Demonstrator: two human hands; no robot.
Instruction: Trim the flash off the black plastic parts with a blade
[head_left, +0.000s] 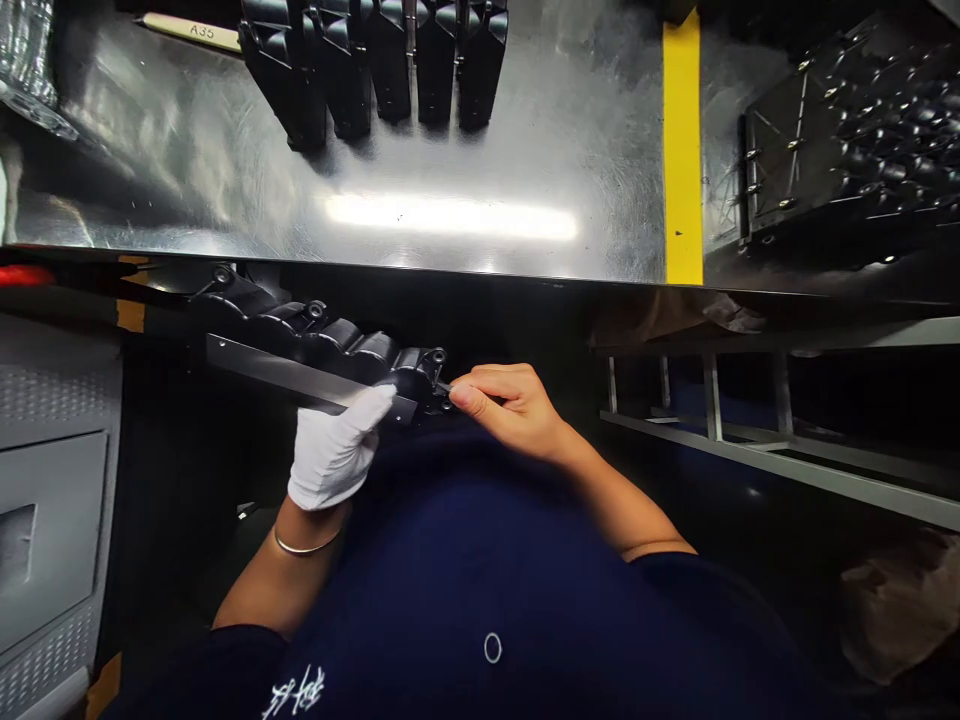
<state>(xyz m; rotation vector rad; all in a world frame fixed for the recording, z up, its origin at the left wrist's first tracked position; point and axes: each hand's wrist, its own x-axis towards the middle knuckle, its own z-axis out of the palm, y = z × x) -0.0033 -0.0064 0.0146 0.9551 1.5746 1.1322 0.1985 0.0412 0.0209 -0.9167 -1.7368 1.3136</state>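
Observation:
In front of my body, below the table edge, I hold a long black plastic part (349,345) with a row of rounded humps and small ring-shaped lugs. A flat smooth strip (277,374) runs along its near side. My left hand (335,452), in a white glove, is closed around the part near its right end, thumb on the strip. My bare right hand (517,405) is closed in a pinch at the part's right end, beside the lugs. A small thin piece shows at its fingertips, too small to name.
On the metal table (525,170) stand several similar black parts (390,70), with a pale marker pen (191,32) labelled A35 beside them. Yellow tape (682,150) crosses the tabletop; more black parts (892,140) lie to its right. A grey cabinet (52,480) stands left, a metal frame (712,400) right.

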